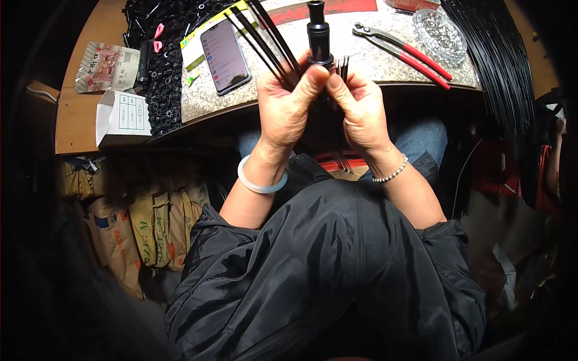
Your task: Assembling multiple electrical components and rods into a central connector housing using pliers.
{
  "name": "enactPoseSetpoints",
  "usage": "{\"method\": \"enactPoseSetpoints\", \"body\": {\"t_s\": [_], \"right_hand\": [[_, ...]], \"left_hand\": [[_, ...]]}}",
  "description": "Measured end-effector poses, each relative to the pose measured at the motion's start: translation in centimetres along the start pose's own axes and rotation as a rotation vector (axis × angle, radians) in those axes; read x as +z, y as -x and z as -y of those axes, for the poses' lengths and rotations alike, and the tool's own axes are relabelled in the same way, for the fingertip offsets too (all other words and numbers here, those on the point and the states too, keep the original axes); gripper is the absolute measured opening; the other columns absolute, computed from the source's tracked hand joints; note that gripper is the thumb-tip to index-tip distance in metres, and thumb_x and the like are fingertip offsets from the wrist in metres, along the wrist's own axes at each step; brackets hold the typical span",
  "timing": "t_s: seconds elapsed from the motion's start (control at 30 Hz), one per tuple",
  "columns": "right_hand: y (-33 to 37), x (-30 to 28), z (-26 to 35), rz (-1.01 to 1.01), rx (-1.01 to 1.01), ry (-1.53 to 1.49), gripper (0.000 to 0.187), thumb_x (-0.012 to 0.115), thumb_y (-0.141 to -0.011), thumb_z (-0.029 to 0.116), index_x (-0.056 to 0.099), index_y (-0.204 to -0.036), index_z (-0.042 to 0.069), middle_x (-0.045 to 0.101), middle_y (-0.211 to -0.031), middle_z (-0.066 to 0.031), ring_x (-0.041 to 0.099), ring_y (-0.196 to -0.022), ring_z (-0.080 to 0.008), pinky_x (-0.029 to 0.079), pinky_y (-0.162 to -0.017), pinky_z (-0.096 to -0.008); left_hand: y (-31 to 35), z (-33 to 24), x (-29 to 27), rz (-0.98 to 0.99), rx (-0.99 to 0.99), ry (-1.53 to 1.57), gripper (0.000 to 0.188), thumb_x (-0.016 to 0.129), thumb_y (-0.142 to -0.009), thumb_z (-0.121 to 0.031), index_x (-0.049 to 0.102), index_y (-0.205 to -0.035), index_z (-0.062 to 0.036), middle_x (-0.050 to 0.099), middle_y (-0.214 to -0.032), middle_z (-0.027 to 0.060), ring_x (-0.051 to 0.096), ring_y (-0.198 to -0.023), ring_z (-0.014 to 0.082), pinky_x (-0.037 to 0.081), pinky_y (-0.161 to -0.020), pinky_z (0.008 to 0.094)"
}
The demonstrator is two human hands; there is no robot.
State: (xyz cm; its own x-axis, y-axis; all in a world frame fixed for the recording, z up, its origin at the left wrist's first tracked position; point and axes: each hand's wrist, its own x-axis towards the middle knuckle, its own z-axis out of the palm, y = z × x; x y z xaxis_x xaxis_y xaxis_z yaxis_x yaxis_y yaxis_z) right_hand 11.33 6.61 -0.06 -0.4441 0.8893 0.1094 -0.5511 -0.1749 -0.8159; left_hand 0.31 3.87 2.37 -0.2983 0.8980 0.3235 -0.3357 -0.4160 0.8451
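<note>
In front of me at the table's near edge, both my hands are raised close together, thumbs nearly touching at the base of a black stepped cylindrical piece (319, 39) that stands upright. My left hand (282, 114) is closed around several long black rods (274, 45), which fan up and to the left past the phone. Closed too, my right hand (365, 114) pinches a bunch of thin dark rod ends (343, 66) beside the cylinder's foot. Their lower lengths hang between my wrists, partly hidden by the palms.
A phone (225, 57) lies left on the speckled board (198, 102), red-handled pliers (406, 57) and a glass dish (438, 36) right. Small black parts (165, 90), a white box (123, 117) and a packet (108, 67) sit farther left. Long black rods (494, 66) drape over the right edge.
</note>
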Motion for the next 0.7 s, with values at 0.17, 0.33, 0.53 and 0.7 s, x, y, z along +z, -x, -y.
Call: {"method": "enactPoseSetpoints", "body": {"t_s": [0.17,0.33,0.53,0.7], "right_hand": [[0.2,0.7,-0.3,-0.049,-0.040,-0.059,0.020,0.062,-0.086,0.008,0.055,-0.103,0.002,0.062,-0.085,-0.0006,0.054,-0.070,-0.0032,0.043,-0.066,-0.0174],[0.5,0.4,-0.6,-0.051,-0.049,-0.087,0.012,0.063,-0.085,0.010,0.060,-0.094,0.003,0.062,-0.081,0.0005,0.052,-0.068,-0.0033,0.040,-0.063,-0.0173],[-0.3,0.1,0.0,0.014,0.043,-0.128,0.010,0.063,-0.085,0.010,0.061,-0.092,0.003,0.061,-0.080,0.0013,0.051,-0.068,-0.0033,0.039,-0.062,-0.0171],[-0.1,0.2,-0.1,0.007,0.001,-0.156,0.010,0.063,-0.085,0.009,0.061,-0.093,0.003,0.062,-0.085,-0.0011,0.054,-0.073,-0.0054,0.042,-0.066,-0.0178]], "left_hand": [[0.2,-0.1,0.5,-0.094,0.165,-0.293,0.026,0.068,-0.081,-0.006,0.060,-0.105,0.0035,0.064,-0.086,0.0031,0.058,-0.072,0.0075,0.047,-0.064,0.0200],[0.4,0.4,0.1,-0.154,0.144,-0.234,0.028,0.067,-0.082,-0.009,0.058,-0.105,0.0029,0.063,-0.083,0.0026,0.057,-0.071,0.0075,0.046,-0.065,0.0202],[0.5,0.2,-0.2,-0.108,0.092,-0.301,0.027,0.068,-0.081,-0.009,0.060,-0.105,0.0029,0.064,-0.086,0.0020,0.057,-0.076,0.0066,0.046,-0.069,0.0206],[0.4,0.1,0.7,-0.138,0.174,-0.228,0.028,0.068,-0.081,-0.005,0.059,-0.106,0.0030,0.065,-0.087,0.0052,0.060,-0.075,0.0090,0.048,-0.070,0.0213]]}}
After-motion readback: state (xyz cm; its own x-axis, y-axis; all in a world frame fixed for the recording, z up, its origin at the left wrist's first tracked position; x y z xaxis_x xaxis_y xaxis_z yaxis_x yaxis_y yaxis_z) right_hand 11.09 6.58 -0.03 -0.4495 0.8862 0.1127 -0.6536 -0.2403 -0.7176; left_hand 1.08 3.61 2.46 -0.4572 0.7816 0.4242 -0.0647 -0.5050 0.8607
